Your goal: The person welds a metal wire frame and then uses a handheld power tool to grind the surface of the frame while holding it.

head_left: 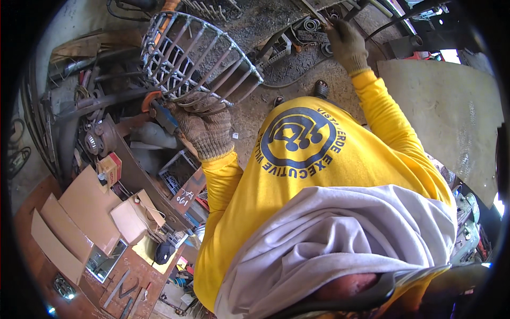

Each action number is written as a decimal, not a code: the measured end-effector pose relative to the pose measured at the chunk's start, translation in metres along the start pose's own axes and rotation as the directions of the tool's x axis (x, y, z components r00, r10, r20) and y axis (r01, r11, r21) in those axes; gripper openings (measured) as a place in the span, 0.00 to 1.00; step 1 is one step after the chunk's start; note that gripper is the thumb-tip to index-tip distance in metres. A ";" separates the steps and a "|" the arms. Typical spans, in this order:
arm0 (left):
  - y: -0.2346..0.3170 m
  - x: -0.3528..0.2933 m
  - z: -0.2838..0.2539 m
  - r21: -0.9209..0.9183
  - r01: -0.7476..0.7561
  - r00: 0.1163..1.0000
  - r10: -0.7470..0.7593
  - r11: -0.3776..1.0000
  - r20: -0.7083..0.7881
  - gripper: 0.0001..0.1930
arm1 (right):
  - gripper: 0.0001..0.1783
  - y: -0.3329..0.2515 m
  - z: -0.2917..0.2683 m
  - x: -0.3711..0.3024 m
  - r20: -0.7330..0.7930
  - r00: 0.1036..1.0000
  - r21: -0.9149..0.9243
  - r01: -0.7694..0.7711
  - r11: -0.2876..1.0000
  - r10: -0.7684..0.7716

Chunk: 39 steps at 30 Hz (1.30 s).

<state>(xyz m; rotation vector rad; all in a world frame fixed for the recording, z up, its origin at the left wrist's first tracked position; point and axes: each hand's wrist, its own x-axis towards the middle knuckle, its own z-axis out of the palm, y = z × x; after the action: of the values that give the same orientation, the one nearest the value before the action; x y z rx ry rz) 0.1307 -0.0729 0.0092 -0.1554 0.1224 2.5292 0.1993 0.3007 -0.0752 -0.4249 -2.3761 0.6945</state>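
Note:
A cage of welded metal rods [219, 33], curved like a basket, stands tilted at the upper left. My left hand [204, 127], in a brown knit glove, is closed round its lower bars. Farther right, my right hand [348, 48] wears a similar glove and reaches to the edge of the worktable [255, 24]. Its fingers are drawn together by the end of a thin strip [313, 11]; what they grip is not clear. An orange clamp-like piece [151, 101] sits just left of my left hand.
Loose rods [204, 8] lie on the gritty worktable. Below its edge are metal rings [311, 24] and a grey crate [276, 50]. Cardboard [90, 204] and hand tools lie on a brown surface [119, 271] at lower left. A large pale sheet [441, 106] stands at right.

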 end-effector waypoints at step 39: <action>0.014 0.025 0.007 0.110 0.126 0.992 -0.124 0.986 -0.020 0.15 | 0.29 0.129 -0.032 -0.204 0.521 0.103 -0.493 -0.774 0.397 0.847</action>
<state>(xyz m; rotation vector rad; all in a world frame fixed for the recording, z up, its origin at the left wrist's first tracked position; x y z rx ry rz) 0.1017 -0.0699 0.0132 -0.1314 0.2511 2.3896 0.3907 0.3249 -0.2240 -2.0077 -2.7221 1.4693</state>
